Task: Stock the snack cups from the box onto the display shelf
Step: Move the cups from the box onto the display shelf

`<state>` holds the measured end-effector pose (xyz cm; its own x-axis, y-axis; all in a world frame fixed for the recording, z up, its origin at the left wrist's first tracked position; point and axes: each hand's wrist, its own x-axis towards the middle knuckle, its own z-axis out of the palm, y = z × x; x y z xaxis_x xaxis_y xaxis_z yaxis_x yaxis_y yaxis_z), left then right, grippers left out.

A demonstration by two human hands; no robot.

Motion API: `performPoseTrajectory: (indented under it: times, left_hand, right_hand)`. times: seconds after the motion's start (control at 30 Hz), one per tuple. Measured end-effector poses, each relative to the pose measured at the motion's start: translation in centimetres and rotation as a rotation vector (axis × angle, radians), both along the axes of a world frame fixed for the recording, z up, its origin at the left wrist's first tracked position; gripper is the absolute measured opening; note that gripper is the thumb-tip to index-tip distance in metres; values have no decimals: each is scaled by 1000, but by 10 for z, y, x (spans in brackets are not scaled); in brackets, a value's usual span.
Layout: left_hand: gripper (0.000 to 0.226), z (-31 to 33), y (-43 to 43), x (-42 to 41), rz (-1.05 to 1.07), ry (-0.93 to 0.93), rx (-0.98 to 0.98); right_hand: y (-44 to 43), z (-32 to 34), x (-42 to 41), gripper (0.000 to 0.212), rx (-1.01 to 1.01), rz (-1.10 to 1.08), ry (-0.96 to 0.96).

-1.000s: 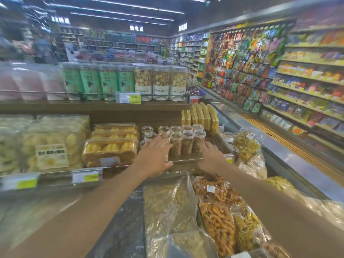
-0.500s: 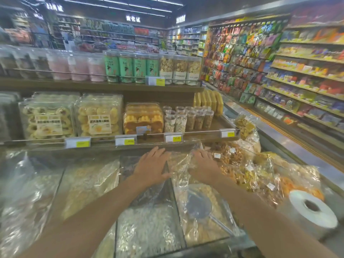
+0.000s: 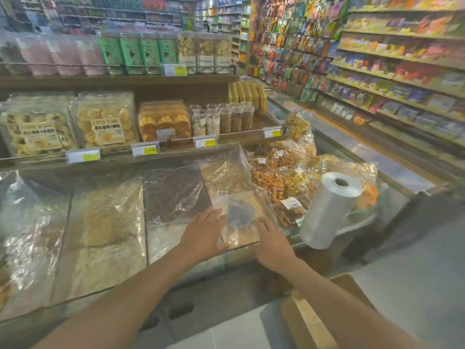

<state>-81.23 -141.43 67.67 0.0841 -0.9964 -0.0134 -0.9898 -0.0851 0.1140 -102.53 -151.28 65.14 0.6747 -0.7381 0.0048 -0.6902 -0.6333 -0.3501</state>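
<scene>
Both your hands are empty and reach forward, low over the bulk bins (image 3: 110,222) with their crinkled clear plastic covers. Your left hand (image 3: 203,235) is palm down with the fingers straight and slightly spread, at the edge of a clear bag lying on the cover; whether it presses on the plastic or hangs just above it cannot be told. Your right hand (image 3: 273,244) lies just beside it, also palm down with the fingers extended, holding nothing. The snack cups (image 3: 222,119) stand upright in a tight cluster on the display shelf (image 3: 241,137) beyond your hands, well apart from them, between the orange-brown pastry trays (image 3: 163,122) and a row of yellow packs (image 3: 247,93) standing on edge. The box (image 3: 307,321) sits low at your right, under your right forearm, only a cardboard flap and corner in view — its contents are hidden. To the right of your right hand stands a roll of thin plastic bags (image 3: 329,210), tilted, with bagged fried snacks (image 3: 274,177) heaped behind it.
</scene>
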Motion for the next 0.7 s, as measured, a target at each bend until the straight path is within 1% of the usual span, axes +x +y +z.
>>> performPoseTrajectory:
  times: [0.13, 0.37, 0.43, 0.57, 0.7]
  left_hand:
    - [86, -21, 10, -72, -59, -3, 1]
    - [87, -56, 12, -210, -155, 30, 72]
    - [87, -67, 5, -248, -198, 45, 93]
    - [84, -83, -12, -297, -229, 79, 113]
    - [82, -102, -44, -339, -271, 94, 134]
  right_hand:
    - [23, -19, -83, 72, 5, -61, 39]
    - [45, -37, -235, 75, 64, -228, 116]
    - [44, -43, -276, 72, 89, -303, 110]
    - [35, -53, -330, 64, 99, -412, 116]
    - [8, -66, -376, 49, 82, -477, 105]
